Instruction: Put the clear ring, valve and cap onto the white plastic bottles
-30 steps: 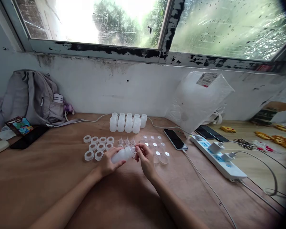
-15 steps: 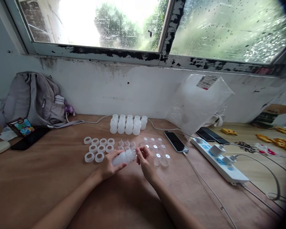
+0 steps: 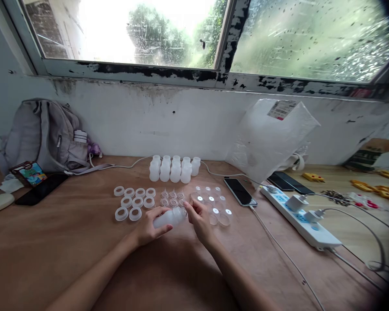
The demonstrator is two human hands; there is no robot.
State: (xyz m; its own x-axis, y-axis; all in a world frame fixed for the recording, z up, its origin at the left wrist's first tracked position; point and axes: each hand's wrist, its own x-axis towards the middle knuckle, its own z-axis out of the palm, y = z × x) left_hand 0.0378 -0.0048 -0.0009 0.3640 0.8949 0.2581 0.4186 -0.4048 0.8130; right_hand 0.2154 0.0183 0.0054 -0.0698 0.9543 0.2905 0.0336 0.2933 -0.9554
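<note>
My left hand (image 3: pixel 148 226) wraps around a frosted plastic bottle (image 3: pixel 169 217) that is tilted with its mouth to the right. Close at that mouth, my right hand (image 3: pixel 199 219) has thumb and fingers pinched; what they hold, if anything, is too small to make out. Behind the bottle lie several clear nipples (image 3: pixel 173 202), partly covered by it. Several translucent screw rings (image 3: pixel 117 214) lie left of my left hand. Clear domed caps (image 3: pixel 224 221) are set out right of my right hand. Toward the wall, more frosted bottles (image 3: pixel 175 173) stand upright in rows.
A charging phone (image 3: pixel 240 192) and a white power strip (image 3: pixel 300 216) with cables lie to the right. A plastic bag (image 3: pixel 272 134) leans on the wall. On the left are a grey backpack (image 3: pixel 42 131) and a dark phone (image 3: pixel 40 190).
The bottle has tipped a little lower toward level, its mouth shifting slightly right and down. My right hand has shifted slightly and stays pinched beside the mouth.
</note>
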